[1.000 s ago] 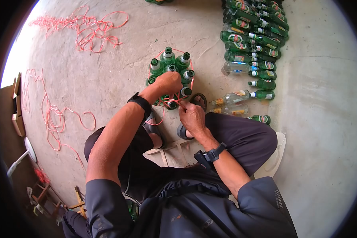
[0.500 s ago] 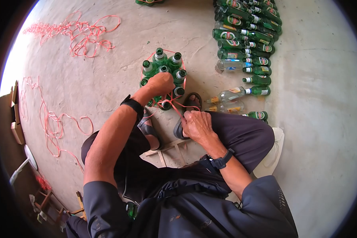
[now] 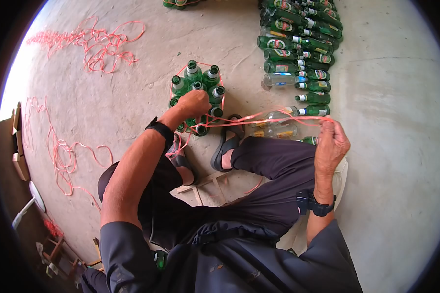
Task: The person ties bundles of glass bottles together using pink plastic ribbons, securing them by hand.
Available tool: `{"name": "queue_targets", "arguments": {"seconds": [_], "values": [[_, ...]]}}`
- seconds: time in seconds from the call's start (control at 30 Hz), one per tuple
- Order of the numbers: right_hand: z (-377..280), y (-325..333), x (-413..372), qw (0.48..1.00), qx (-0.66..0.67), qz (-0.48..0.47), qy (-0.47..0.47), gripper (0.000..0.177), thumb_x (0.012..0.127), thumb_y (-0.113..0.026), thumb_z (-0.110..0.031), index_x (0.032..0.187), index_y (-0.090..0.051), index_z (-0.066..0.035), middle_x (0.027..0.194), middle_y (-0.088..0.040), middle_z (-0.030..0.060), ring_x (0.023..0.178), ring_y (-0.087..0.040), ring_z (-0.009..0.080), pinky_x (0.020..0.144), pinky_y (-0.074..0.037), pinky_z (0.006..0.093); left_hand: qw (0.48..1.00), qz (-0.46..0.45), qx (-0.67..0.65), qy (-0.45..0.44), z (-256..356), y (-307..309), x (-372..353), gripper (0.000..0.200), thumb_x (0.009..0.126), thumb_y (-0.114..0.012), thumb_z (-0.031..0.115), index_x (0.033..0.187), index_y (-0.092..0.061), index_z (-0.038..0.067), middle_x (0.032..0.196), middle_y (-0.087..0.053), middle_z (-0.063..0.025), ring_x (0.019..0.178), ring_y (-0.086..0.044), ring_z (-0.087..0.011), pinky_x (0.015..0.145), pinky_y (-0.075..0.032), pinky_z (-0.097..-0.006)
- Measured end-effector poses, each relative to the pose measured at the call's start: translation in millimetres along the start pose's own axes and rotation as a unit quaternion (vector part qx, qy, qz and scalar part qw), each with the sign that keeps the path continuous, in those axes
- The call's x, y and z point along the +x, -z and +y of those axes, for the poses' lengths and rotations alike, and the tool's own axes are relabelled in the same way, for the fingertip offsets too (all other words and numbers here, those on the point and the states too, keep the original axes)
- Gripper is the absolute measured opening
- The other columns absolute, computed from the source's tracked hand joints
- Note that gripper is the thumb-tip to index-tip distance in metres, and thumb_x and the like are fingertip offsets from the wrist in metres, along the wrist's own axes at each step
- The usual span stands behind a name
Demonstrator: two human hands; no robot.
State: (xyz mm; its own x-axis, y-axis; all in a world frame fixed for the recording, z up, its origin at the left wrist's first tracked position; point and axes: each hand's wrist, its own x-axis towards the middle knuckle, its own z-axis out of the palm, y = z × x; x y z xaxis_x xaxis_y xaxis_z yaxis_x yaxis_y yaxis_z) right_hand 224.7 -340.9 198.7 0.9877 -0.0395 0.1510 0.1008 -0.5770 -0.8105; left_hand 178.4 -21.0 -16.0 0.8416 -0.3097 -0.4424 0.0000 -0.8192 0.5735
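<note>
Several green bottles (image 3: 192, 73) stand upright in a tight bundle on the floor, with pink twine (image 3: 223, 80) around them. My left hand (image 3: 194, 104) is closed over the near part of the bundle, among the bottle necks; what its fingers grip is hidden. From the bundle, strands of pink twine (image 3: 259, 118) stretch to the right, pulled nearly straight. Their far end is pinched in my right hand (image 3: 331, 139), raised above my right knee.
Rows of green and clear bottles (image 3: 298, 53) lie on the floor at the upper right. Loose pink twine (image 3: 107, 44) lies in tangles at the left. My sandalled feet (image 3: 225, 146) flank the near side of the bundle. Another bottle group (image 3: 181, 3) shows at the top edge.
My right hand has moved far to the right and slightly up, drawing the twine out into long strands. My left hand has stayed at the bundle.
</note>
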Motion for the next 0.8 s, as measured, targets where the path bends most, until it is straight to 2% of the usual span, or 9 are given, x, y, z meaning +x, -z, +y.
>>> {"name": "queue_targets", "arguments": {"seconds": [0.07, 0.17, 0.27, 0.4, 0.57, 0.63, 0.67, 0.7, 0.8], "values": [[-5.8, 16.5, 5.5, 0.997, 0.063, 0.010, -0.041, 0.018, 0.093, -0.057, -0.014, 0.087, -0.066, 0.002, 0.064, -0.055, 0.0004, 0.059, -0.045, 0.0053, 0.048, -0.035, 0.0226, 0.999, 0.016, -0.023, 0.025, 7.7, 6.2, -3.7, 0.028, 0.075, -0.051, 0.016, 0.060, -0.064, -0.003, 0.062, -0.065, -0.0154, 0.067, -0.067, -0.0299, 0.067, -0.053, -0.0384], [0.2, 36.9, 12.2, 0.969, 0.227, -0.001, -0.098, 0.018, 0.094, -0.055, -0.016, 0.094, -0.064, 0.000, 0.073, -0.059, 0.0045, 0.056, -0.038, 0.0016, 0.043, -0.025, 0.0166, 0.999, 0.008, 0.049, -0.013, 2.4, 4.4, -2.8, 0.020, 0.073, -0.062, 0.016, 0.064, -0.066, -0.002, 0.066, -0.066, -0.0150, 0.071, -0.067, -0.0304, 0.068, -0.053, -0.0393], [13.6, 60.7, 23.3, 0.854, 0.472, -0.021, -0.219, 0.025, 0.098, -0.049, -0.023, 0.089, -0.058, -0.002, 0.085, -0.058, 0.0067, 0.050, -0.037, 0.0048, 0.039, -0.027, 0.0174, 0.965, 0.007, 0.220, -0.141, -8.8, -1.7, -1.9, 0.017, 0.063, -0.070, 0.023, 0.068, -0.063, 0.009, 0.067, -0.060, -0.0068, 0.069, -0.064, -0.0267, 0.060, -0.052, -0.0386], [55.6, 97.6, 37.3, 0.769, 0.569, -0.069, -0.284, 0.029, 0.099, -0.048, -0.031, 0.090, -0.056, -0.003, 0.076, -0.051, 0.0045, 0.049, -0.038, 0.0045, 0.037, -0.028, 0.0177, 0.964, 0.030, 0.213, -0.155, -8.5, -0.5, -4.2, 0.017, 0.060, -0.072, 0.023, 0.067, -0.062, 0.010, 0.067, -0.060, -0.0058, 0.069, -0.063, -0.0263, 0.060, -0.051, -0.0382], [121.8, 170.0, 63.8, 0.740, 0.596, -0.051, -0.309, 0.030, 0.098, -0.049, -0.031, 0.093, -0.054, -0.002, 0.077, -0.052, 0.0046, 0.049, -0.041, 0.0053, 0.037, -0.031, 0.0173, 0.970, -0.003, 0.212, -0.120, 5.5, 11.2, -8.7, 0.020, 0.063, -0.076, 0.021, 0.076, -0.071, 0.007, 0.074, -0.067, -0.0123, 0.077, -0.067, -0.0302, 0.068, -0.054, -0.0408], [165.3, 203.5, 80.2, 0.709, 0.601, 0.098, -0.356, 0.028, 0.099, -0.049, -0.026, 0.103, -0.053, 0.001, 0.078, -0.052, 0.0054, 0.054, -0.047, 0.0092, 0.042, -0.040, 0.0178, 0.971, 0.011, 0.197, -0.134, 3.3, 9.4, -7.8, 0.019, 0.067, -0.073, 0.022, 0.075, -0.070, 0.006, 0.072, -0.066, -0.0119, 0.074, -0.067, -0.0300, 0.066, -0.054, -0.0403], [171.9, 201.2, 80.1, 0.787, 0.497, 0.201, -0.306, 0.028, 0.097, -0.049, -0.014, 0.117, -0.047, 0.006, 0.088, -0.057, 0.0107, 0.068, -0.060, 0.0173, 0.054, -0.052, 0.0215, 0.971, 0.011, 0.197, -0.134, 3.3, 9.2, -7.6, 0.019, 0.067, -0.073, 0.022, 0.075, -0.070, 0.006, 0.072, -0.066, -0.0119, 0.074, -0.067, -0.0300, 0.066, -0.054, -0.0403], [172.1, 195.3, 77.1, 0.787, 0.497, 0.201, -0.306, 0.028, 0.097, -0.049, -0.014, 0.117, -0.047, 0.006, 0.088, -0.057, 0.0107, 0.068, -0.060, 0.0173, 0.054, -0.052, 0.0215, 0.970, 0.016, 0.196, -0.140, 3.5, 8.7, -7.8, 0.018, 0.068, -0.072, 0.022, 0.074, -0.070, 0.005, 0.071, -0.066, -0.0116, 0.073, -0.067, -0.0297, 0.066, -0.054, -0.0400], [171.6, 167.6, 59.2, 0.903, 0.317, 0.146, -0.251, 0.035, 0.092, -0.051, -0.006, 0.123, -0.045, 0.010, 0.103, -0.059, 0.0180, 0.085, -0.065, 0.0261, 0.065, -0.057, 0.0272, 0.970, 0.012, 0.197, -0.142, 4.0, 9.1, -6.7, 0.018, 0.071, -0.069, 0.023, 0.073, -0.069, 0.005, 0.071, -0.066, -0.0118, 0.072, -0.067, -0.0295, 0.066, -0.054, -0.0399]]}}
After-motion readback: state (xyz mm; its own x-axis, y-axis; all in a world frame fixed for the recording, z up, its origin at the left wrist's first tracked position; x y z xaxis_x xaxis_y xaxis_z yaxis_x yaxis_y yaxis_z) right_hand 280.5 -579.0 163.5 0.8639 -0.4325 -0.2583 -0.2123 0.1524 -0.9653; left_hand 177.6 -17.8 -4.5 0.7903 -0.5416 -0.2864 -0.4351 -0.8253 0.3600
